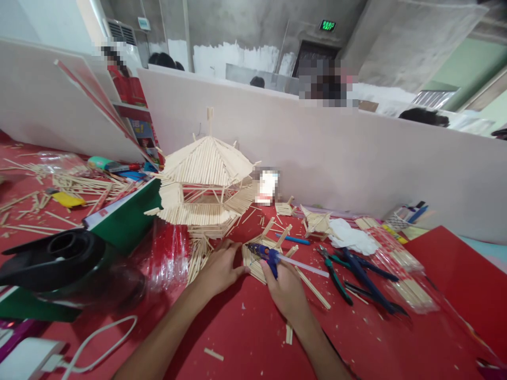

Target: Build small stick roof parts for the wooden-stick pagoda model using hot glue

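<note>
In the head view, my right hand (283,285) is wrapped round a blue hot glue gun (270,258) with a long clear glue stick out of its back. Its nozzle points left over a small wooden stick frame (255,268) with upright posts. At the left edge of that frame is my left hand (222,268), thumb and fingers bent around its side; what the fingertips pinch is too small to tell. Behind my left hand stands a large pavilion model (206,169) of thin sticks, with a tiered roof. Loose sticks (199,256) lie beside my left hand.
Pliers (336,277), white tissue (352,236) and bagged sticks (412,285) lie right on the red table (245,338). A dark jug (79,269), green board (130,216) and scattered sticks are left. A white partition (356,158) stands behind; people's heads show beyond.
</note>
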{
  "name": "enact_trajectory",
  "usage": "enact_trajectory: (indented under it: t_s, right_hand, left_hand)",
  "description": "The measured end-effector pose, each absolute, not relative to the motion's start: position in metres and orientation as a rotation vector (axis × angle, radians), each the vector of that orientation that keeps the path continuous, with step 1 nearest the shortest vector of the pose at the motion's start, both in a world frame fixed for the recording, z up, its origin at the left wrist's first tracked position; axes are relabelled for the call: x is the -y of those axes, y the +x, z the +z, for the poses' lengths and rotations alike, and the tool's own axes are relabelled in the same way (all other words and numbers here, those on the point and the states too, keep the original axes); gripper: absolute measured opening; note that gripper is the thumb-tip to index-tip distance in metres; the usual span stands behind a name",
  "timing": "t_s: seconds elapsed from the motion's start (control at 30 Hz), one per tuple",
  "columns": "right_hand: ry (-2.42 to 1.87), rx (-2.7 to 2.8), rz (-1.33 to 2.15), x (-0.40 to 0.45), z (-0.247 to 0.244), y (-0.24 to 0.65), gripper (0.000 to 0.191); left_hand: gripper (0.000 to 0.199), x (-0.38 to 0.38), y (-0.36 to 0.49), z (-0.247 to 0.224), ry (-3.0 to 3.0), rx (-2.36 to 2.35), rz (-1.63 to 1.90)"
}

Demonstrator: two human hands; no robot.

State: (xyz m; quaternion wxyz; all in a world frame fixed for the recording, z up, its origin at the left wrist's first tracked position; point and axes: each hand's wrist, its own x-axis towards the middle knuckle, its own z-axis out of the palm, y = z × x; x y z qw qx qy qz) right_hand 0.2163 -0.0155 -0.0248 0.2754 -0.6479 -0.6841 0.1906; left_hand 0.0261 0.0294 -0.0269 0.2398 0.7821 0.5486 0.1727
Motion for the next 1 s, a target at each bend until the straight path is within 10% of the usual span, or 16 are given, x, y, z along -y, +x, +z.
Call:
enact_trajectory:
  t_s: [1.0]
  right_hand:
    - [-1.775,1.836,0.537,0.0183,-0.0250,0.2203,0.045]
  left_hand:
    - [0.058,-0.0297,0.0255,-0.0288,2.117,-1.485,0.511]
